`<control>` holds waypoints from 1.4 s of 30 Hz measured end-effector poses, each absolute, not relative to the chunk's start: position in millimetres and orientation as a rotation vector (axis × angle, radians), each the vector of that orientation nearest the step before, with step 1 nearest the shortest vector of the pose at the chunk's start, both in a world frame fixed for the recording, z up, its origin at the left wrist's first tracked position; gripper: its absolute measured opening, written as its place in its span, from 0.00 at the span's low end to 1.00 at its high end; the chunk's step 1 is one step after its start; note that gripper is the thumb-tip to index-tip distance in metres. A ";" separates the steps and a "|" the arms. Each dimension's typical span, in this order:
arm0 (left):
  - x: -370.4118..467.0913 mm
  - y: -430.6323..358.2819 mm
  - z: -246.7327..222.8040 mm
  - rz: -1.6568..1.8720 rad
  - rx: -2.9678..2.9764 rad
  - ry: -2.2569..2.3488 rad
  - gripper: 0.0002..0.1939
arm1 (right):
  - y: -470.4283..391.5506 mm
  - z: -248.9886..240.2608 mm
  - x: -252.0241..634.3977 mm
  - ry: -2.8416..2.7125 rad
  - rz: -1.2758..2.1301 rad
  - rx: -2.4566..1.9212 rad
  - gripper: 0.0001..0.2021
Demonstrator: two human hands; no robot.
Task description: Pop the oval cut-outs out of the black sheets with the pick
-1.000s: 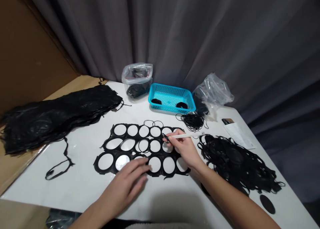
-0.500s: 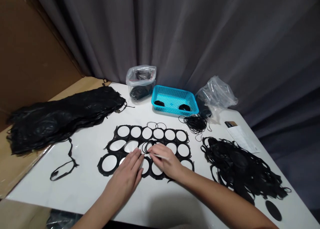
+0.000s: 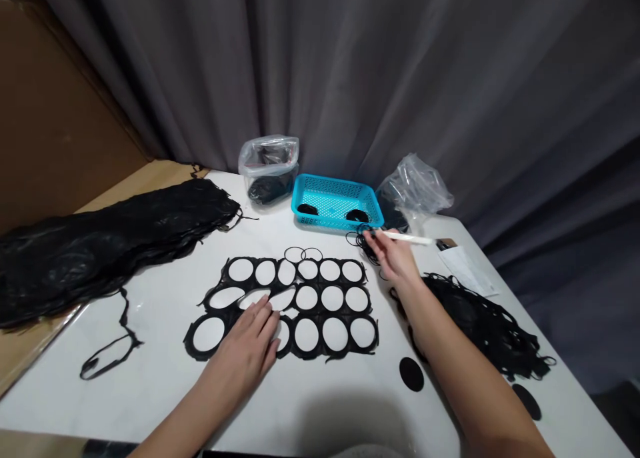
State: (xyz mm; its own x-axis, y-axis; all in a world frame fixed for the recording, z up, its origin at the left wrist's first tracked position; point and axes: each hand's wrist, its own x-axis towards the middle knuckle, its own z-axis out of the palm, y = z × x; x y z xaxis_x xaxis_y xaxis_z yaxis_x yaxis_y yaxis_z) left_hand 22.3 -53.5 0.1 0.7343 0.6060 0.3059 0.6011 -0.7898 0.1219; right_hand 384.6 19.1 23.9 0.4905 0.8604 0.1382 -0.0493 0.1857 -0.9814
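Observation:
A black rubber sheet with rows of large round holes (image 3: 320, 311) lies flat on the white table. My left hand (image 3: 254, 335) rests on its lower left part, fingers stretched out and pressing down; some holes by the fingertips are pulled out of shape. My right hand (image 3: 395, 255) is above the pile of thin black rings (image 3: 369, 253) in front of the basket. It grips a slim white pen-like stick (image 3: 407, 238) that points to the right. Thin rings show at its fingertips; whether they are held I cannot tell. Two thin rings (image 3: 303, 254) overlap at the sheet's top edge.
A blue basket (image 3: 337, 225) with black pieces stands at the back between two clear plastic bags (image 3: 270, 171) (image 3: 420, 185). Stacked black sheets (image 3: 110, 231) lie left, black scraps (image 3: 485, 325) right. Two black discs (image 3: 411, 375) (image 3: 527, 402) lie near the front right.
My right hand has moved from the sheet's middle, back and right to the ring pile, carrying the white stick. The thin rings between my hands are gone from there. My left hand stays on the sheet.

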 end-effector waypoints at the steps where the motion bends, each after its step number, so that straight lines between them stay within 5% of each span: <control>1: 22.0 -54.0 -0.7 0.540 2.915 1.035 0.15 | 20.0 26.1 400.4 -0.890 0.672 -1.334 0.20; 8: 37.5 -59.2 7.6 0.638 2.893 1.142 0.16 | 4.8 39.5 435.7 -1.238 0.231 -1.805 0.09; 20: 50.2 -60.1 -10.6 0.619 2.936 0.915 0.21 | -53.7 14.0 268.7 -1.654 0.999 -1.324 0.07; 32: 51.6 -61.0 -6.6 0.614 2.920 0.913 0.21 | -53.8 14.4 268.4 -1.629 1.018 -1.356 0.08; 42: 50.9 -61.7 -13.6 0.594 2.893 0.960 0.22 | -68.4 13.9 261.5 -2.226 0.589 -1.266 0.08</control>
